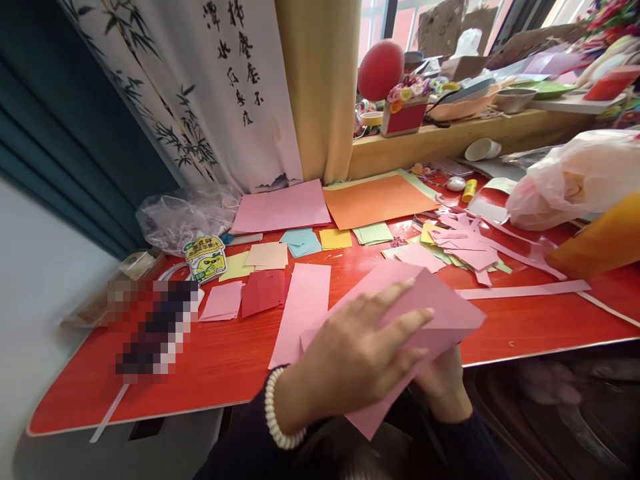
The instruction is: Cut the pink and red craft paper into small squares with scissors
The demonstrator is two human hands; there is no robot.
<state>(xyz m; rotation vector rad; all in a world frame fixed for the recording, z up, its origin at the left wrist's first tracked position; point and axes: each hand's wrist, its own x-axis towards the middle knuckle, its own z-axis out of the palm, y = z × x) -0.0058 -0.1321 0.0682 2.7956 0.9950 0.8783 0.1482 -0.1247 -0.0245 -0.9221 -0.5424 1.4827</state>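
Note:
My left hand (357,353), with a white bead bracelet on the wrist, lies flat with fingers spread on top of a folded pink paper sheet (440,310) at the near edge of the red table (225,360). My right hand (443,387) is underneath the sheet, gripping its lower side; most of it is hidden by the paper and my left hand. A pink paper strip (303,310) lies just left of my hands.
Coloured paper squares (270,257), a large pink sheet (283,207), an orange sheet (377,200) and a heap of pink scraps (467,247) cover the table. A plastic bag (575,177) sits at the right. A cluttered wooden sill (450,137) runs behind.

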